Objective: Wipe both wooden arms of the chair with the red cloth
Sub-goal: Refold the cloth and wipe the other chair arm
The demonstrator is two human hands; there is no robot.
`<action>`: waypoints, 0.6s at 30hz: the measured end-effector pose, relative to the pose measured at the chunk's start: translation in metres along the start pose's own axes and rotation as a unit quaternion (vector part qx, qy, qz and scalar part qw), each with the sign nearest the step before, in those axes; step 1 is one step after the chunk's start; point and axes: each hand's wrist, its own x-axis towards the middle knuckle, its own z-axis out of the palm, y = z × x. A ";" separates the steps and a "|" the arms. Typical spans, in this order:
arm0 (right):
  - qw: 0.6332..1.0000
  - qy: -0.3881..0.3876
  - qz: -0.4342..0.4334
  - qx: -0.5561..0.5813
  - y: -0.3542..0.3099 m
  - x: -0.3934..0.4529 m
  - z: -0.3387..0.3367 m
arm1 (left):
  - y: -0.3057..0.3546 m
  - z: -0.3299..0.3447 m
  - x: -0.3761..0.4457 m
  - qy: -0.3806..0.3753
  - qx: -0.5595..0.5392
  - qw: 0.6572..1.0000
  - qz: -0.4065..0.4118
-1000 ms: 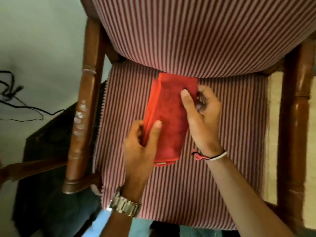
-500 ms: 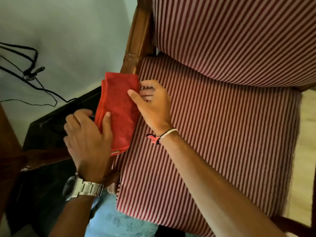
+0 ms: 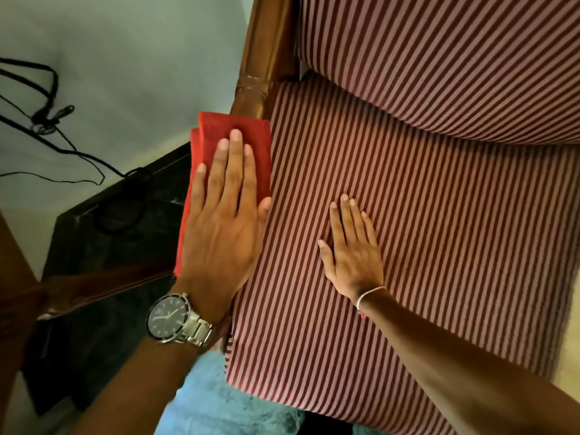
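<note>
The folded red cloth (image 3: 219, 133) lies over the chair's left wooden arm (image 3: 255, 76), covering most of it; only the arm's far turned end shows. My left hand (image 3: 222, 221), with a wristwatch, presses flat on top of the cloth, fingers straight and together. My right hand (image 3: 353, 249) rests flat and empty on the striped seat cushion (image 3: 439, 230), fingers slightly apart. The chair's right arm is out of view.
The striped backrest (image 3: 439, 58) fills the top right. A dark low table (image 3: 103, 233) stands left of the chair. Black cables (image 3: 47, 120) lie on the pale floor at the far left. Another wooden piece (image 3: 15, 277) sits at the left edge.
The cloth went from the seat to the left arm. My right hand let go and now lies flat on the seat. My left hand flattened on top of the cloth.
</note>
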 end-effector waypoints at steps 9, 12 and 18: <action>0.999 0.028 -0.006 -0.022 0.000 0.003 0.009 | -0.010 -0.002 0.094 0.041 -0.040 0.998 0.028; 0.999 0.033 -0.008 -0.021 0.001 0.005 0.010 | -0.011 0.001 0.050 0.032 -0.027 0.999 0.015; 0.999 0.037 0.003 -0.028 -0.002 0.003 0.011 | -0.013 0.005 0.002 0.013 0.023 0.998 0.048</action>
